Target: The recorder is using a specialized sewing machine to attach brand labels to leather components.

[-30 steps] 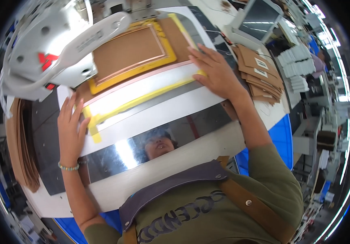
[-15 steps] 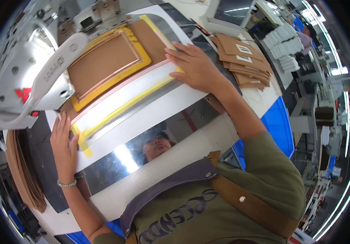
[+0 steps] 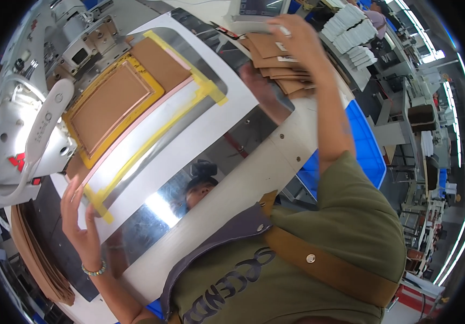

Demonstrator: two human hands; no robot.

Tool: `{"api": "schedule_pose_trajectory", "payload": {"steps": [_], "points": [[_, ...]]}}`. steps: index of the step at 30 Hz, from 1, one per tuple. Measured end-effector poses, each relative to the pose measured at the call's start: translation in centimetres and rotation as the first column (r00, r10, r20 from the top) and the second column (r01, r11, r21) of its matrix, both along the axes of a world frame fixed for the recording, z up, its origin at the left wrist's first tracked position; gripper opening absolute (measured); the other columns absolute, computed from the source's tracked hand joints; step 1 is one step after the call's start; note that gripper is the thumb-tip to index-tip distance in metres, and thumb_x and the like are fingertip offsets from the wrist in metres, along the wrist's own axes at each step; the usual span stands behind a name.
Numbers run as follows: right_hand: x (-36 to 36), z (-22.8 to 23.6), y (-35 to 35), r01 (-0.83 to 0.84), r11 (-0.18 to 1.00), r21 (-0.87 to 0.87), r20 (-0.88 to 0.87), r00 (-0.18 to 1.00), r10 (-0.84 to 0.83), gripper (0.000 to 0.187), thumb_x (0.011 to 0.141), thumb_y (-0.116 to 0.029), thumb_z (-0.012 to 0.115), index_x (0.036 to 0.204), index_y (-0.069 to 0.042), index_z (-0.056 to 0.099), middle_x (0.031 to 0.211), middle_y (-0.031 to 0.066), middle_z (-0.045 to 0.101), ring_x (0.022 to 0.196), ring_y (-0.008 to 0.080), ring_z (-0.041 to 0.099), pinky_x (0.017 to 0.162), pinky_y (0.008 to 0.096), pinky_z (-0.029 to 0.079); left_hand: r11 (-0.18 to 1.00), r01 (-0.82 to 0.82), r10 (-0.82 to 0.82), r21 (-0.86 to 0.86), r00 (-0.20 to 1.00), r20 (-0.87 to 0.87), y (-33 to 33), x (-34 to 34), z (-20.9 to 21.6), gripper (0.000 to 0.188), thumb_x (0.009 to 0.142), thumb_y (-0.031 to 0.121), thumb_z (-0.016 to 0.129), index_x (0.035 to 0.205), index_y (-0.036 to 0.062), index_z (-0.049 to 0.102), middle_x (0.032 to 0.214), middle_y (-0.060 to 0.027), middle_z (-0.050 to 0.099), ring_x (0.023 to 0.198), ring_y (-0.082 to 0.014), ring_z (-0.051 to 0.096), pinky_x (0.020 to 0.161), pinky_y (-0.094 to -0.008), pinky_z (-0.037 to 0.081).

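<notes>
My left hand [image 3: 82,224] rests with fingers apart at the near left corner of a brown sheet [image 3: 162,59], beside yellow tape [image 3: 100,204]. A yellow rectangular frame [image 3: 154,86] with a copper-coloured inner edge lies on that sheet. Along the sheet's near side run a pink strip [image 3: 114,144] and taped clear or metallic layers, set on a white board [image 3: 211,121]. Off to the right, my right hand [image 3: 301,43] is raised over a stack of brown pieces [image 3: 275,70], near a screen [image 3: 259,6]; motion blurs its fingers, so I cannot tell whether it holds anything.
A white machine [image 3: 11,135] with a pale handle-shaped lamp [image 3: 48,119] stands at the left. More brown sheets [image 3: 38,259] hang at the left table edge. A mirror-like plate [image 3: 156,213] lies nearest me. A blue crate [image 3: 359,146] is at the right.
My right hand has left the taped right corner and moved up and right over the brown stack. My left hand stays near its corner. The view has shifted.
</notes>
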State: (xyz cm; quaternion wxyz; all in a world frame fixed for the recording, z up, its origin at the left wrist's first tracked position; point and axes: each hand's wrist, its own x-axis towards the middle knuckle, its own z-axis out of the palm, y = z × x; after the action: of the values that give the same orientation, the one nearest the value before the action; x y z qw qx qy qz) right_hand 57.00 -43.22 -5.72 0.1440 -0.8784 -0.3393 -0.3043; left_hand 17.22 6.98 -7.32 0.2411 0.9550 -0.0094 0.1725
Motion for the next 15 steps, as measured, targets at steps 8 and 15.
{"api": "schedule_pose_trajectory", "payload": {"steps": [8,15], "points": [[9.3,-5.2,-10.6,-0.023,0.999,-0.040,-0.703,0.711,-0.012,0.014,0.097,-0.020,0.074,0.099,-0.007,0.072,0.091,-0.0009,0.068,0.089,0.0099,0.058,0.083,0.0297,0.049,-0.048,0.684,-0.610,-0.728,0.557,0.564,-14.4,1.4,8.5,0.018,0.103,0.019,0.071,0.120,0.0148,0.075,0.125,-0.0215,0.073,0.107,-0.0478,0.072,0.090,-0.0520,0.060],[8.8,-0.4,-11.0,-0.039,0.977,0.211,-0.771,0.608,0.191,0.013,0.107,-0.026,0.064,0.104,-0.013,0.063,0.092,-0.0096,0.051,0.086,0.0002,0.047,0.076,0.0174,0.037,-0.486,0.698,-0.033,-0.527,0.587,0.809,-22.2,-0.5,9.4,0.029,0.107,-0.003,0.047,0.112,-0.0006,0.076,0.121,-0.0389,0.067,0.107,-0.0448,0.069,0.093,-0.0470,0.062]]}}
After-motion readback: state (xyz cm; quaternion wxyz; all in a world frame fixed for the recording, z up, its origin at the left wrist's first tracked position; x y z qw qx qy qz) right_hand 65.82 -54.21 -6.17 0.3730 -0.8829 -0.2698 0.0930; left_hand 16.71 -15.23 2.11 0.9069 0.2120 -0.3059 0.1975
